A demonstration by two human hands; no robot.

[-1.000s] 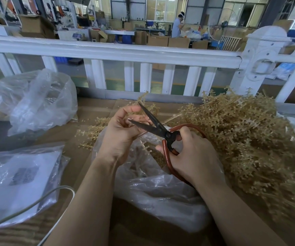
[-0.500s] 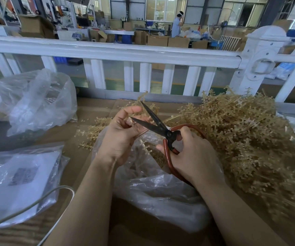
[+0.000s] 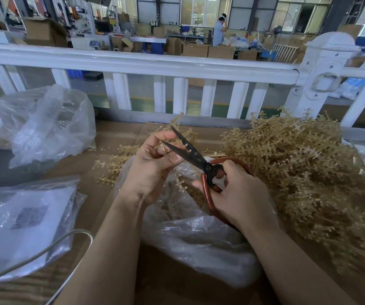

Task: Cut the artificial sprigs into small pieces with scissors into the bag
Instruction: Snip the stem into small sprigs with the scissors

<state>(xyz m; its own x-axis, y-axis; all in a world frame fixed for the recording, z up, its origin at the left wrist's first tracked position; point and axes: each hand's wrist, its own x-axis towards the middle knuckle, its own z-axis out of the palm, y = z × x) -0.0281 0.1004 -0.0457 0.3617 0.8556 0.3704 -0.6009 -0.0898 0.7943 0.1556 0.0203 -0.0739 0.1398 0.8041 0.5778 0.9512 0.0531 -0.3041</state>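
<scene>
Right hand (image 3: 241,194) grips open scissors (image 3: 190,154); left hand (image 3: 153,170) pinches a sprig (image 3: 178,165) above the bag (image 3: 199,238). Sprig pile (image 3: 304,172) right; white railing (image 3: 133,62) behind.

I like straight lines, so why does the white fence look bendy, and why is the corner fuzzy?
Head view: the wide lens curves the white railing; the pile of sprigs smears at the lower right edge; the scissors look sharp.
</scene>
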